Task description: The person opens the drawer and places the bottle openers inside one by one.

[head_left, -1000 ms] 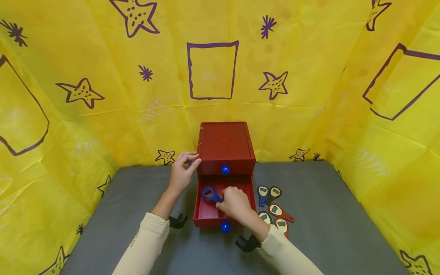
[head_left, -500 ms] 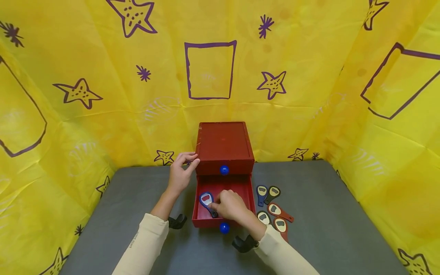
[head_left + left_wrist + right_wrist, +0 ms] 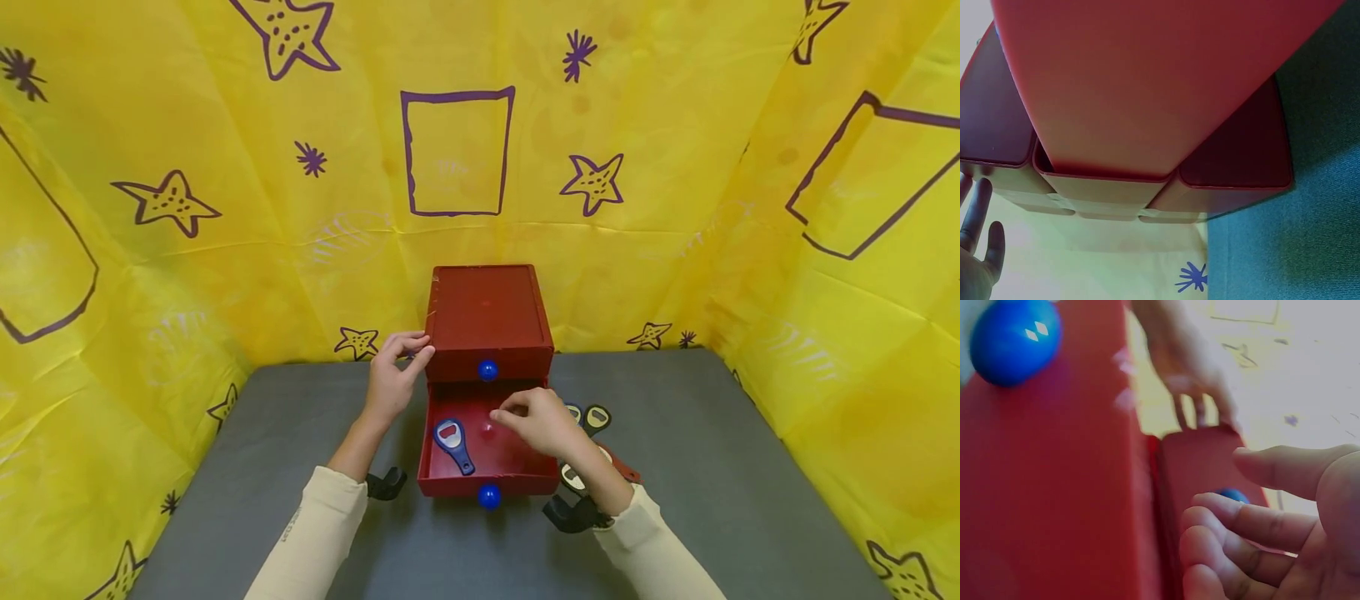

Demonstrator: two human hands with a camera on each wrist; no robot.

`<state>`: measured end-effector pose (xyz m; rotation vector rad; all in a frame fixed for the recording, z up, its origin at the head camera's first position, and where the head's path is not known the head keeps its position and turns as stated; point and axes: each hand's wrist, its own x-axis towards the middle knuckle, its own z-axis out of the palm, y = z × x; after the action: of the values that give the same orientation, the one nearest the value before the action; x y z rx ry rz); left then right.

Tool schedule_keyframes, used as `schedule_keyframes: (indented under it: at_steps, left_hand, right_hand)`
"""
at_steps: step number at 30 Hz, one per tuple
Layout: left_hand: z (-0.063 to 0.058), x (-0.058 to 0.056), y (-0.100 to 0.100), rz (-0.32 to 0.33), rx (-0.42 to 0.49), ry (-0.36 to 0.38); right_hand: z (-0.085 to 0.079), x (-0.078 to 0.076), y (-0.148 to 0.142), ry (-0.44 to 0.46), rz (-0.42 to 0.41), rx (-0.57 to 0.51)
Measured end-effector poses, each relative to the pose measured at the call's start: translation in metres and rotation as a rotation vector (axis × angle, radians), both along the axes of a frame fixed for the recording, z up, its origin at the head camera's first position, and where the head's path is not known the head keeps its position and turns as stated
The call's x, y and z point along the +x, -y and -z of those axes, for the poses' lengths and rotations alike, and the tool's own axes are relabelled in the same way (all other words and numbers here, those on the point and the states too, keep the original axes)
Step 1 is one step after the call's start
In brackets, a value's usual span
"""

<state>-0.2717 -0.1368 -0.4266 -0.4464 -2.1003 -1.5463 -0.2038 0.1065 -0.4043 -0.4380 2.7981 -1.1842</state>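
At the far left of the work, your left hand (image 3: 392,379) rests its fingertips against the left edge of the red two-drawer cabinet (image 3: 489,308), thumb set wide of the fingers and nothing grasped. The cabinet's lower drawer (image 3: 517,464) stands extended toward you. Inside it, on the left half of the floor, a blue bottle opener (image 3: 455,450) lies flat, its ringed head toward the back and its handle angled toward the front wall. Blue round knobs mark the centre of both drawer fronts. Your right hand (image 3: 542,419) is over the drawer's right side, well apart from that opener; the right wrist view shows its fingers loosely bent, the thumb clear of them, holding nothing. Right of the cabinet, on the grey tabletop (image 3: 690,483), further bottle openers (image 3: 597,418) lie grouped, blue, black and red, partly hidden by your right forearm.
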Motion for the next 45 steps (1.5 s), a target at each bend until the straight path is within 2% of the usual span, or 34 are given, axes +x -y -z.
schedule_keyframes:
  at_steps: [6, 11, 19, 22, 24, 27, 29, 30, 35, 39, 45]
  left_hand:
    - [0.0, 0.001, 0.0, 0.001, 0.003, 0.005]
    - [0.0, 0.001, -0.001, 0.005, 0.003, 0.011]
    - [-0.001, 0.003, -0.002, 0.004, 0.023, 0.024]
    - [-0.01, 0.009, -0.005, 0.004, 0.011, 0.059]
    - [-0.01, 0.009, -0.004, 0.005, 0.008, 0.063]
    - [-0.008, 0.008, -0.003, 0.014, 0.01, 0.045]
    - [0.0, 0.002, -0.001, 0.02, 0.015, 0.031]
    - [0.0, 0.002, -0.001, 0.021, 0.015, 0.031]
    - [-0.002, 0.002, -0.001, 0.007, 0.017, 0.051]
    - [-0.005, 0.003, -0.002, -0.004, 0.01, 0.069]
    - [-0.005, 0.003, -0.003, -0.001, 0.021, 0.058]
  right_hand:
    - [-0.013, 0.001, -0.031, 0.006, 0.075, -0.087]
    - [-0.009, -0.004, -0.062, -0.003, 0.095, -0.088]
    - [0.021, -0.016, -0.094, -0.005, 0.164, 0.002]
    - [0.034, -0.019, -0.096, 0.005, 0.212, 0.064]
    - [0.045, -0.021, -0.097, 0.008, 0.244, 0.113]
    - [0.06, -0.026, -0.098, 0.012, 0.276, 0.173]
    - [0.07, -0.03, -0.099, 0.012, 0.288, 0.212]
    - [0.074, -0.031, -0.1, 0.014, 0.292, 0.227]
    - [0.089, -0.038, -0.103, 0.016, 0.328, 0.333]
    - [0.098, -0.041, -0.105, 0.054, 0.374, 0.421]
    - [0.108, -0.044, -0.107, 0.112, 0.42, 0.466]
